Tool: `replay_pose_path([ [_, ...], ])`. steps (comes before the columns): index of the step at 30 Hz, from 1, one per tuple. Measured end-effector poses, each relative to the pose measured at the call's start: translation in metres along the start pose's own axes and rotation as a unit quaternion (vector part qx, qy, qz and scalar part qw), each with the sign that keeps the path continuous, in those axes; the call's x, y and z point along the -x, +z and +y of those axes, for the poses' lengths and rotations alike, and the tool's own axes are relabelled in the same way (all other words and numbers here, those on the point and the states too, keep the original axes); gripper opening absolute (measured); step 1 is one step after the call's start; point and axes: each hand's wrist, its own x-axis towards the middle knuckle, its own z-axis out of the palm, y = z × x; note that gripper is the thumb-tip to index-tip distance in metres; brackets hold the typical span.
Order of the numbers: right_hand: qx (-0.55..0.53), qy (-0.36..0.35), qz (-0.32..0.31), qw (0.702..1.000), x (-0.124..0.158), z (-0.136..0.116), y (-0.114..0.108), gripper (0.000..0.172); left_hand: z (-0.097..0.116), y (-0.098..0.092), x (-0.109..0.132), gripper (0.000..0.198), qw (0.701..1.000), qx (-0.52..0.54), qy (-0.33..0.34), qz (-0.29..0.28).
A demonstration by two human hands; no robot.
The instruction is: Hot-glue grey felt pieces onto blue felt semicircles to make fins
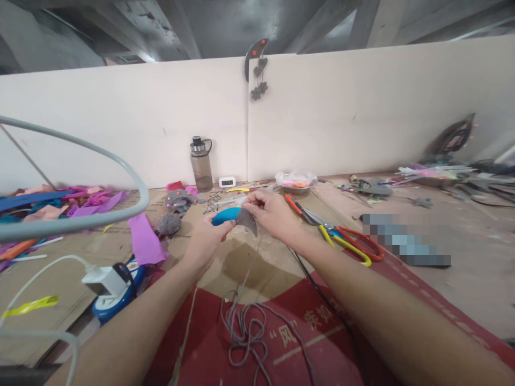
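Note:
Both my hands meet above the cardboard-covered table (261, 262). My left hand (205, 241) is closed round a curved piece (231, 216), blue on its left half and wrapped in grey yarn on its pointed right end. My right hand (271, 212) pinches the top of that piece, fingers pressed together on the grey yarn. A strand of grey yarn (245, 321) hangs from the piece down to a loose tangle on the red printed sheet (289, 343) near me.
Scissors with yellow handles (346, 246) and red handles (362, 238) lie right of my hands. A grey water bottle (201, 163), small clock (227, 182), bowl (295, 182), yarn ball (168, 224), pink and purple felt scraps (80, 201) and a power strip (112, 284) surround them. White partition behind.

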Motion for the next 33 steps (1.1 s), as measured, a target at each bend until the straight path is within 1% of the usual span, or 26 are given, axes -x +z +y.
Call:
replay_pose_path([
  [3, -0.029, 0.016, -0.034, 0.999, -0.002, -0.001, -0.003, 0.012, 0.001, -0.001, 0.0, 0.013, 1.0, -0.002, 0.004, -0.004],
  [7, -0.053, 0.032, -0.086, 0.994, -0.002, -0.004, -0.011, 0.016, 0.001, -0.003, -0.001, 0.012, 1.0, -0.013, 0.013, -0.023],
  [14, -0.094, 0.06, -0.162, 0.981, -0.002, -0.003, -0.021, 0.022, 0.007, -0.013, -0.005, 0.019, 0.994, -0.063, 0.043, -0.08],
  [17, -0.148, 0.087, -0.191, 0.967, -0.002, 0.0, -0.019, 0.023, 0.01, -0.016, -0.006, 0.019, 0.993, -0.057, 0.032, -0.097],
  [20, -0.223, 0.109, -0.222, 0.943, -0.002, 0.002, -0.016, 0.023, 0.014, -0.017, -0.007, 0.015, 0.992, -0.049, 0.014, -0.114],
  [22, -0.251, 0.116, -0.231, 0.933, -0.003, 0.003, -0.015, 0.022, 0.016, -0.017, -0.007, 0.012, 0.992, -0.045, 0.006, -0.12],
  [24, -0.26, 0.12, -0.229, 0.93, -0.003, 0.004, -0.015, 0.021, 0.016, -0.018, -0.007, 0.012, 0.992, -0.041, -0.001, -0.121],
  [28, -0.245, 0.122, -0.229, 0.934, -0.003, 0.007, -0.015, 0.021, 0.015, -0.018, -0.008, 0.013, 0.991, -0.043, -0.011, -0.124],
  [33, -0.207, 0.122, -0.215, 0.947, -0.004, 0.008, -0.016, 0.02, 0.013, -0.02, -0.009, 0.017, 0.989, -0.058, -0.019, -0.132],
])
